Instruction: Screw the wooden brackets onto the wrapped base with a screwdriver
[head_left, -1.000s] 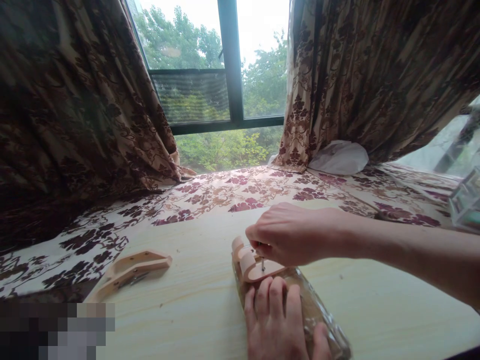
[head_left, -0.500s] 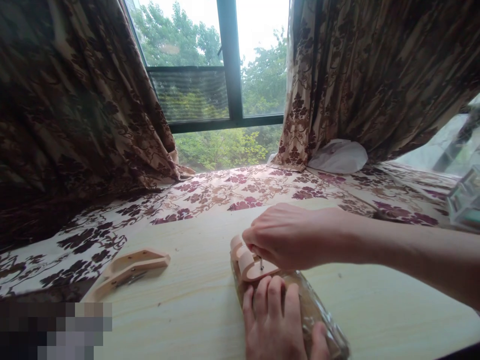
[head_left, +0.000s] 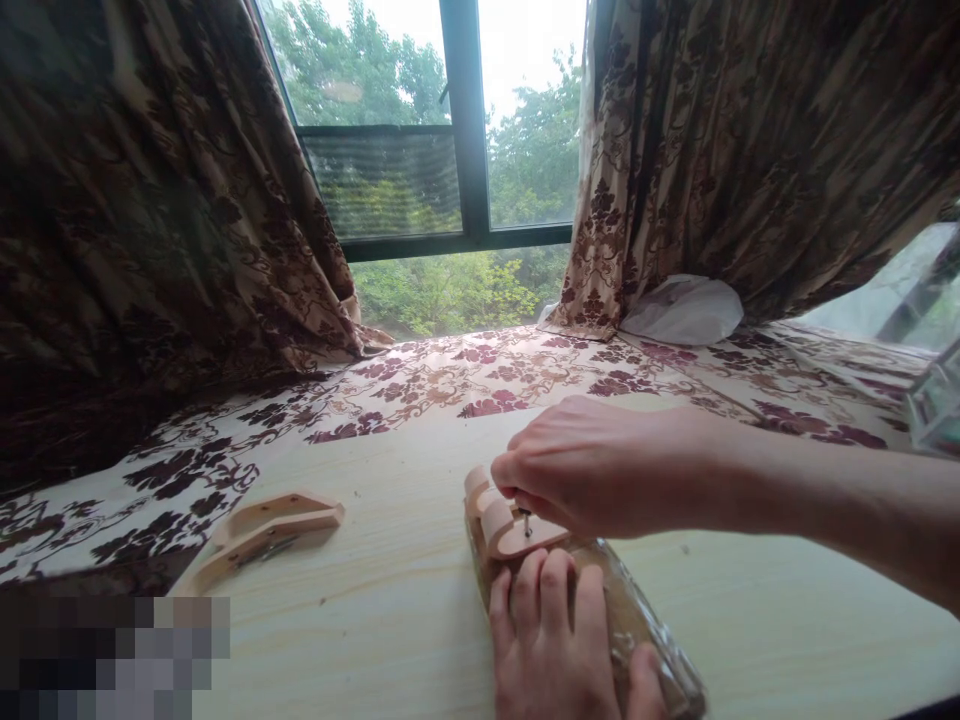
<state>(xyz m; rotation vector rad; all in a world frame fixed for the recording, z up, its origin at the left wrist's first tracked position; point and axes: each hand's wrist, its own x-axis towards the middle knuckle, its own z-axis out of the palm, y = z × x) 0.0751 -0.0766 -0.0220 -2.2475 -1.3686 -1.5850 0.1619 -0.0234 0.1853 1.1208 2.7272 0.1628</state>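
Note:
My left hand (head_left: 551, 640) lies with fingers spread over a brown block wrapped in clear plastic (head_left: 637, 600), thumb toward its right side. Pale wooden pieces with rounded ends (head_left: 498, 530) sit on the block's far end, just beyond my left fingertips. Above them my right hand (head_left: 589, 470) is closed in a fist. A thin metal shaft (head_left: 528, 524) stands upright under this fist, its lower end on the wood. My fingers hide what they grip, so whether the shaft is a screw or a tool I cannot tell.
On the pale wooden board (head_left: 390, 560), an angled wooden piece with holes (head_left: 300, 520) lies at left. Flowered cloth (head_left: 495, 375) covers the surface behind. A white plastic bag (head_left: 686, 310) rests by the curtain, and a clear box (head_left: 937, 400) stands at far right.
The whole view has shifted slightly. Both hands keep nearly the same place on and over the block, and the right fist looks slightly turned.

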